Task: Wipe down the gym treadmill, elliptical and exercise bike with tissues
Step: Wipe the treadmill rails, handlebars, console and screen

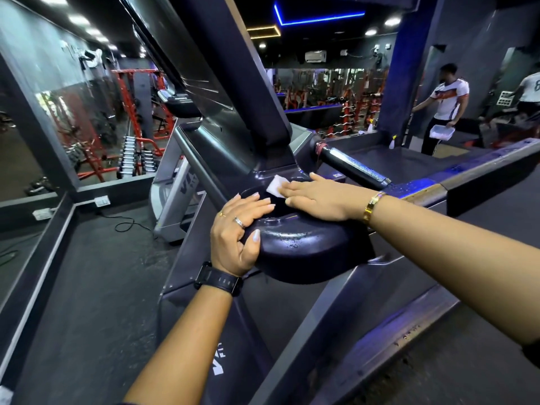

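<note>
Tissue (276, 185) on treadmill tray (306, 244) — right hand (318, 200) presses it, fingers straight; left hand (238, 229) grips the tray's edge.

We see a dim gym, lit from far ceiling lamps (371, 32) and a blue light strip (321, 19) overhead. Glare sheens the near treadmill housing (306, 244) and its right handlebar (359, 168). Straight edges bow toward the borders; the far background is slightly soft.
</note>
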